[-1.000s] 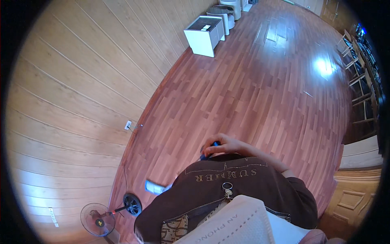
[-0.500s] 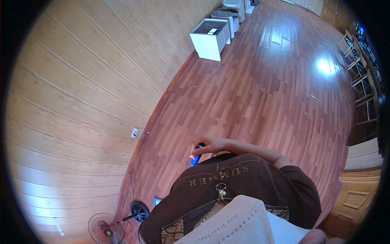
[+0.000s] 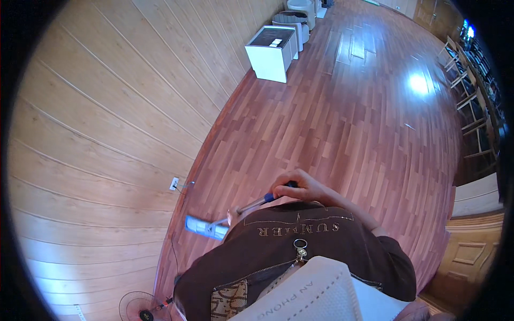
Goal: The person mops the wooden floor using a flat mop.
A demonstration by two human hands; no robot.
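Observation:
A flat mop crosses in front of my body, its metal pole [image 3: 251, 206] slanting down to the left. Wrapped round the dark blue and black grip at its upper end is my right hand [image 3: 300, 184]. My left hand [image 3: 234, 215] shows only in part past my brown shirt; it is closed round the lower pole. The light blue and white mop head [image 3: 206, 228] lies on the reddish wood floor [image 3: 300, 134] close to the wall's foot.
Along the left runs a wood-panelled wall [image 3: 123, 134] with a socket [image 3: 174, 183] and a cord. A fan [image 3: 143, 310] stands lower left. A white cabinet [image 3: 267, 61] and bins stand ahead; wooden furniture [image 3: 471, 107] lines the right side.
The mop head has come into fuller view on the left. My right hand has shifted right with the grip, and my left hand now shows lower on the pole.

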